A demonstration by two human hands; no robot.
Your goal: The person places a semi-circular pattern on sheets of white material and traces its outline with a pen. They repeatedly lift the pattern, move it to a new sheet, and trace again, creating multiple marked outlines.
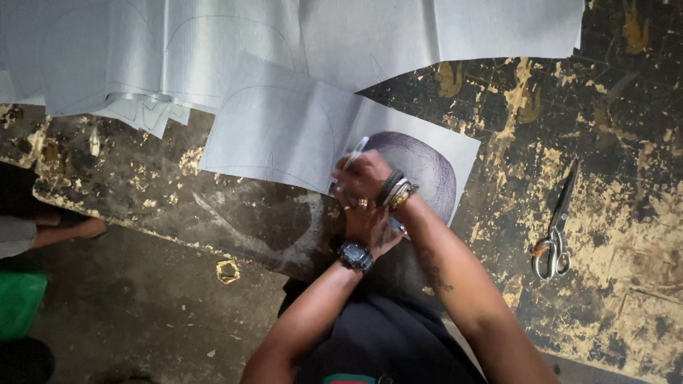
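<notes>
My right hand (359, 176), with several bracelets on the wrist, is shut on a pale pen (354, 151) whose tip rests on a grey sheet (284, 131) marked with traced curved outlines. A dark rounded pattern piece (427, 163) lies on the sheet's right end, just beside this hand. My left hand (371, 226), wearing a ring and a dark wristwatch, lies crossed under the right wrist and presses down at the near edge of the sheet and pattern piece. Whether its fingers grip anything is hidden.
Larger grey sheets (213, 43) with drawn outlines overlap along the far side of the worn dark worktable (612, 142). Metal scissors (555, 242) lie at the right. Another person's foot (67, 231) and a green thing (18, 299) are on the floor at left.
</notes>
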